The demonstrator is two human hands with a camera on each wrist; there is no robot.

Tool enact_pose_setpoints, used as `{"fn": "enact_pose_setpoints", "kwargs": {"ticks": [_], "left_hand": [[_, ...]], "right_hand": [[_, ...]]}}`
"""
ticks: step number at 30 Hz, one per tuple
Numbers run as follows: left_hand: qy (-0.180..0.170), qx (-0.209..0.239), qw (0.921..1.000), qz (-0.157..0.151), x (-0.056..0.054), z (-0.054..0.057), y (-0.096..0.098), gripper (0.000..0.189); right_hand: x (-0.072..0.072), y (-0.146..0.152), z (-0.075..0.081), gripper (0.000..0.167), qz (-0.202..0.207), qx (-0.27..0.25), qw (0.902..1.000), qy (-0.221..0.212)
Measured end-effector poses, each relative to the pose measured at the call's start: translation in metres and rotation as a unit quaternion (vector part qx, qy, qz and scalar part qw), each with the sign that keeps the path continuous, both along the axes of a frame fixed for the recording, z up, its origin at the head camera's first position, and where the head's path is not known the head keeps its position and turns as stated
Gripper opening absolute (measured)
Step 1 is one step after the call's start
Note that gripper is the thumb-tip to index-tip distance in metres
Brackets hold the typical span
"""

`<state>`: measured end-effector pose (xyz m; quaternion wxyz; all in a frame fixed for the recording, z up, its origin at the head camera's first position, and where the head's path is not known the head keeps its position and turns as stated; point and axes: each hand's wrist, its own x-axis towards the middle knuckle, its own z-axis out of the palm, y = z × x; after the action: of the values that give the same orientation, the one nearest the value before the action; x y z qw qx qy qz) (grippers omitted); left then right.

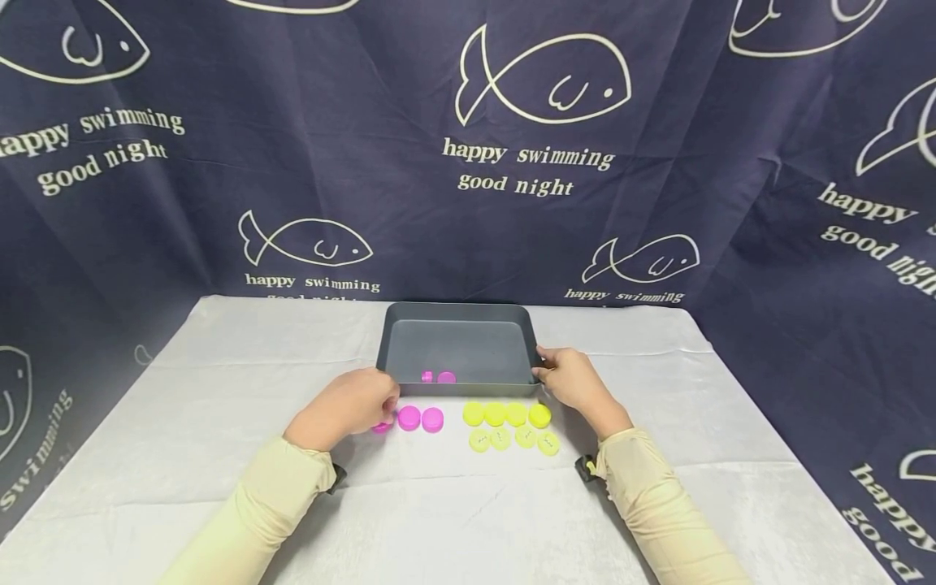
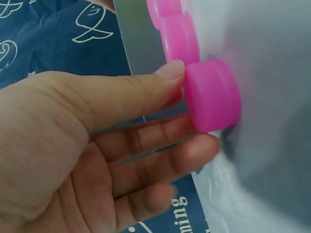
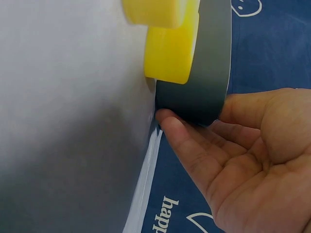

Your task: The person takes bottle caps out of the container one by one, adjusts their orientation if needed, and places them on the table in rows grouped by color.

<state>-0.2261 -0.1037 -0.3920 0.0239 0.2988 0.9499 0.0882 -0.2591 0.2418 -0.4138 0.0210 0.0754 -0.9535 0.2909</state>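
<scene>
Left of the tray's front corner, my left hand (image 1: 358, 402) pinches a thick pink puck-shaped piece (image 2: 216, 97) between thumb and fingers, low over the cloth. Two similar pink pieces (image 1: 409, 418) stand beside it in a row. The dark grey rectangular tray (image 1: 468, 345) has two smaller pink pieces (image 1: 447, 378) inside, near its front wall; one looks tipped on its side. My right hand (image 1: 578, 380) grips the tray's right side near the front corner, thumb at the rim and fingers along the outside.
Bright yellow round pieces (image 1: 496, 413) line up in front of the tray. Paler yellow discs (image 1: 500, 439) with dark markings form a row nearer me. A white cloth (image 1: 453, 520) covers the table, and a navy fish-print curtain (image 1: 409, 162) hangs behind and at both sides.
</scene>
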Motion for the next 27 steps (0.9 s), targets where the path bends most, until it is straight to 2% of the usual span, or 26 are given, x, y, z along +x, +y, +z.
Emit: {"fn": "enact_pose_setpoints", "kwargs": {"ticks": [5, 7, 12, 17, 27], "left_hand": [[-0.058, 0.000, 0.9982, 0.018, 0.0012, 0.0041, 0.0001, 0.018], [-0.069, -0.001, 0.9975, 0.016, 0.0016, 0.0054, 0.0000, 0.019], [-0.055, 0.000, 0.9985, -0.001, 0.0022, 0.0053, -0.0019, 0.021], [-0.040, 0.013, 0.9991, 0.002, 0.0026, 0.0043, -0.0018, 0.024], [-0.048, 0.009, 0.9988, 0.009, 0.0014, 0.0037, -0.0008, 0.020]], "right_hand": [[-0.0009, 0.0005, 0.0003, 0.047, 0.001, 0.000, 1.0000, 0.001], [-0.0013, 0.0008, 0.0004, 0.047, 0.000, 0.000, 1.0000, 0.001], [-0.0014, 0.0010, -0.0003, 0.047, 0.002, 0.003, 1.0000, -0.001], [0.0001, 0.0005, 0.0010, 0.047, 0.001, 0.001, 1.0000, 0.000], [0.0003, 0.0007, 0.0000, 0.047, 0.003, 0.004, 1.0000, 0.000]]}}
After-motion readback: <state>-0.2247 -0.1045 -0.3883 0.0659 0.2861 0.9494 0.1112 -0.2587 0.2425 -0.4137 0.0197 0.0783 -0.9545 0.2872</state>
